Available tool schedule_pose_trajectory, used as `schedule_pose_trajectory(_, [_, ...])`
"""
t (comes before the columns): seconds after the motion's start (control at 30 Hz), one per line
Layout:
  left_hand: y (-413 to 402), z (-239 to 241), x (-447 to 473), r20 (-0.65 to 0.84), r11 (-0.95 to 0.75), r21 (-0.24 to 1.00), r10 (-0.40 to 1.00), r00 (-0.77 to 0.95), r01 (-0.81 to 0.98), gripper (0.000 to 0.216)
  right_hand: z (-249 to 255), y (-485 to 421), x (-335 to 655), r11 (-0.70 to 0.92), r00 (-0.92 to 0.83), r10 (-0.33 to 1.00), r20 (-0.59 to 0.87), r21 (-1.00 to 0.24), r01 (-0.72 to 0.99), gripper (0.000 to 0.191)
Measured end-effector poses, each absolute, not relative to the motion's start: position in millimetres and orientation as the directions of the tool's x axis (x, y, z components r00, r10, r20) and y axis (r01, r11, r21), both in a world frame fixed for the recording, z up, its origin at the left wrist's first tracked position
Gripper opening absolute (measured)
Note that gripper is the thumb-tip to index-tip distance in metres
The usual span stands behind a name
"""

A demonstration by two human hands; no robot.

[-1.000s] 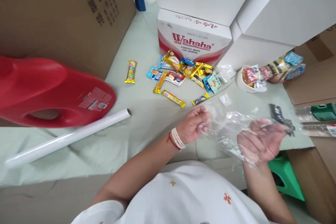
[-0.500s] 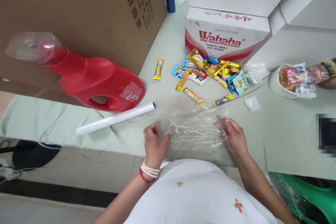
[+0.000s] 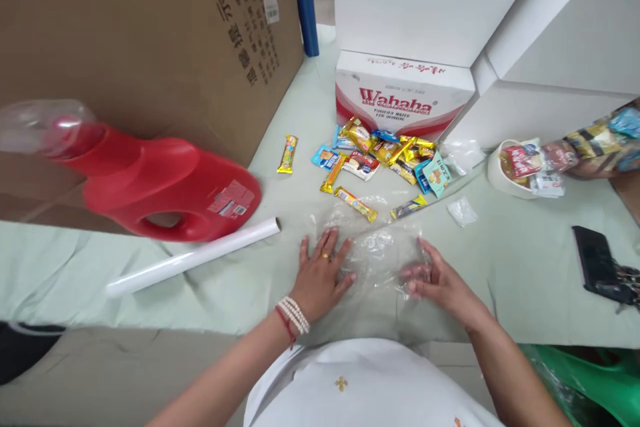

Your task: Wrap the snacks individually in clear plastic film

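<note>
On the pale green cloth, lays one left hand palm down, with fingers spread wide, at the left side of one clear plastic bag. Holds one right hand at the bag's right edge, with thumb and fingers partly apart; cannot tell about any pinch on the film. Has the bag flat between both hands, close to the body, just short of two wrapped bars, one yellow bar and one dark bar. Shows farther out one snack pile, too overlapped to count, just in front of one Wahaha box, plus one lone bar to its left. Includes at left one red bottle and one white tube; at right, one snack cup, one phone and one crumpled wrapper.
</note>
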State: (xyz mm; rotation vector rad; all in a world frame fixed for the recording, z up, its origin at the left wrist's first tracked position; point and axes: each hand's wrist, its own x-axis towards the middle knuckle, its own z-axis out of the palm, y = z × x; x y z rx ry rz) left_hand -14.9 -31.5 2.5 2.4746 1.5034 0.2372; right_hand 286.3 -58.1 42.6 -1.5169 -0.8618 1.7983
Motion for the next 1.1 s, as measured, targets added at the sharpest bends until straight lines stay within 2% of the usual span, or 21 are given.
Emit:
schedule_pose_trajectory(0.13, [-30.9, -3.9, -28.2, 0.088, -0.490, 0.230, 0.871, 0.484, 0.841, 0.054, 46.0, -86.1, 311.1, -0.686, -0.140, 0.715, -0.685, -0.726, 0.046, 0.090])
schedule_pose_trajectory(0.23, [-26.0, -7.9, -33.9, 0.110, -0.489, 0.189, 0.872, 0.477, 0.851, 0.052, 52.7, -82.6, 344.8, -0.616, -0.049, 0.757, -0.652, -0.736, 0.281, 0.065])
schedule_pose_trajectory(0.3, [-25.2, -8.8, -34.7, 0.113, -0.498, 0.185, 0.867, 0.485, 0.847, 0.055, 56.8, -59.9, 363.5, -0.441, 0.114, 0.885, -0.452, -0.732, 0.519, 0.049])
schedule_pose_trajectory(0.33, [-25.6, -8.7, -34.8, 0.117, -0.502, 0.186, 0.865, 0.489, 0.844, 0.057, 57.4, -42.4, 368.9, -0.340, 0.179, 0.938, -0.297, -0.693, 0.635, 0.044])
schedule_pose_trajectory(0.4, [-27.3, -7.5, -34.9, 0.139, -0.510, 0.189, 0.860, 0.491, 0.839, 0.060, 54.9, 0.9, 369.5, -0.180, 0.187, 0.981, -0.045, -0.558, 0.810, 0.037])
schedule_pose_trajectory(0.43, [-28.2, -6.8, -35.4, 0.151, -0.511, 0.190, 0.859, 0.489, 0.838, 0.059, 52.3, 23.9, 365.0, -0.133, 0.163, 0.986, 0.022, -0.479, 0.868, 0.037])
schedule_pose_trajectory(0.5, [-28.9, -5.6, -37.4, 0.170, -0.502, 0.185, 0.863, 0.476, 0.845, 0.057, 47.1, 65.2, 349.9, -0.107, 0.140, 0.986, 0.088, -0.305, 0.946, 0.047])
schedule_pose_trajectory(0.57, [-28.3, -5.7, -40.9, 0.174, -0.484, 0.169, 0.872, 0.457, 0.859, 0.054, 45.6, 94.4, 332.7, -0.088, 0.109, 0.989, 0.104, -0.191, 0.978, 0.054])
schedule_pose_trajectory(0.73, [-25.1, -8.5, -49.6, 0.122, -0.485, 0.147, 0.874, 0.471, 0.862, 0.057, 63.7, 136.5, 298.7, 0.070, -0.045, 0.978, 0.206, -0.118, 0.991, 0.034])
schedule_pose_trajectory(0.83, [-25.3, -7.4, -50.7, 0.087, -0.495, 0.157, 0.869, 0.488, 0.854, 0.063, 69.0, 171.4, 273.1, 0.227, -0.216, 0.969, 0.123, -0.088, 0.970, 0.035])
schedule_pose_trajectory(0.93, [-26.4, -4.8, -50.8, 0.079, -0.507, 0.173, 0.862, 0.501, 0.844, 0.070, 60.2, 204.9, 245.5, 0.368, -0.366, 0.928, 0.075, -0.019, 0.930, 0.046])
schedule_pose_trajectory(1.03, [-27.0, -3.2, -51.5, 0.081, -0.512, 0.188, 0.859, 0.506, 0.838, 0.073, 52.7, 216.0, 236.0, 0.350, -0.349, 0.934, 0.077, -0.004, 0.937, 0.043])
schedule_pose_trajectory(1.1, [-27.1, -3.1, -51.9, 0.079, -0.510, 0.200, 0.860, 0.505, 0.837, 0.077, 56.8, 206.0, 244.2, 0.283, -0.264, 0.950, 0.168, -0.104, 0.953, 0.043])
